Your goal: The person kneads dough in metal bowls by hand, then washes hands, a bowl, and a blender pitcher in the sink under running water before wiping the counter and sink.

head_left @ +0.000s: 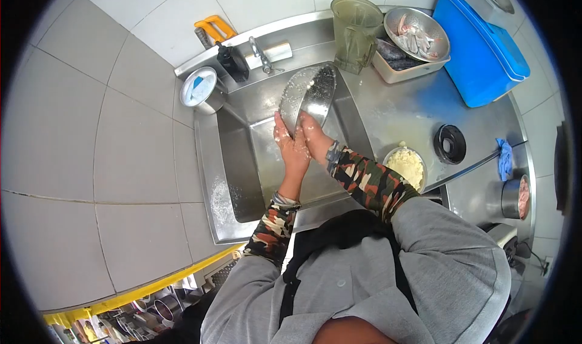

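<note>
Over the sink basin (242, 180) a shiny metal bowl (321, 95) is held tilted on its side, with white bits stuck to its surface. My right hand (315, 139) grips the bowl at its near edge, thumb and fingers closed on it. Against the bowl's left side lies my left hand (292, 147), supporting it; white crumbs cling to its fingers. Part of the fingers of both hands is hidden by the bowl. Behind it stands the tap (260, 56).
Right of the sink are a bowl of pale yellow crumbly food (405, 165), a black ring-shaped lid (450, 144), a blender jug (356, 32), a colander of fish pieces (418, 35) and a blue cooler box (479, 47). A metal pot (206, 92) stands at left.
</note>
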Tool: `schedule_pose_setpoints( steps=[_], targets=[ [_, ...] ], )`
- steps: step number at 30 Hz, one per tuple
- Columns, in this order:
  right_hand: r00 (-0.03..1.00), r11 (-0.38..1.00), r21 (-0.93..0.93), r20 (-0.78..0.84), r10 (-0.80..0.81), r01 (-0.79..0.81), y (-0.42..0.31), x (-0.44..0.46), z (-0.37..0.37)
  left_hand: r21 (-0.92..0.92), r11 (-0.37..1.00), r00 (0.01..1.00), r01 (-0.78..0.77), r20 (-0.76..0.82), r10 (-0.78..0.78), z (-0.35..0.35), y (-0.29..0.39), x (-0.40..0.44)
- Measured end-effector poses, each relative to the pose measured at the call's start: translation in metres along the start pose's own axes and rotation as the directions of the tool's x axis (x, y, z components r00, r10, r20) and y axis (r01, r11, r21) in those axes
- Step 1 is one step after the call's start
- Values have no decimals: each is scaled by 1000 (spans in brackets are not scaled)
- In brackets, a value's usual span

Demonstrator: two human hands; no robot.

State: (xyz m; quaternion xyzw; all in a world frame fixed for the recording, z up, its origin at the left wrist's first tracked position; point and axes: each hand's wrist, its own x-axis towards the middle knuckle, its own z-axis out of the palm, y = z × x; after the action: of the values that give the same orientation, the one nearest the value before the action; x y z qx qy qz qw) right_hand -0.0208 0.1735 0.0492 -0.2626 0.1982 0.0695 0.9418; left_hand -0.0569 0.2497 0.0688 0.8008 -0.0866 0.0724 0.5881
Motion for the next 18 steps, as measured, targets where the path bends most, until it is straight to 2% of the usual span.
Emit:
schedule_pose_setpoints(
  steps=[2,4,6,11,13,15,16,17,18],
  targets=[
    [994,994,101,95,-55,46,-2,0,-1,23,998,998,-60,30,60,-3,-3,-1],
    [989,991,110,122,-89,75,-3,-1,-1,43,992,992,-117,63,114,-5,-7,-5],
    [996,963,269,85,8,-30,-7,-1,-3,35,995,991,-89,101,85,-5,-2,-9],
    [995,947,311,-21,93,-82,-23,-26,5,16,997,989,-77,125,74,5,5,-14],
    [987,952,301,-131,92,-49,-26,-25,4,14,996,988,-83,129,81,10,-1,-16],
    [987,954,294,-127,102,-61,-30,-27,5,-194,980,989,33,148,-4,15,-16,-19],
    [987,958,281,-121,105,-67,-33,-27,5,-192,981,989,39,150,-10,17,-23,-22],
    [993,920,380,-24,111,-94,-27,-10,-9,-360,930,983,79,186,-11,19,-24,-24],
    [993,920,379,-24,112,-95,-23,1,-18,-516,848,976,120,219,-4,21,-25,-24]
  ],
)
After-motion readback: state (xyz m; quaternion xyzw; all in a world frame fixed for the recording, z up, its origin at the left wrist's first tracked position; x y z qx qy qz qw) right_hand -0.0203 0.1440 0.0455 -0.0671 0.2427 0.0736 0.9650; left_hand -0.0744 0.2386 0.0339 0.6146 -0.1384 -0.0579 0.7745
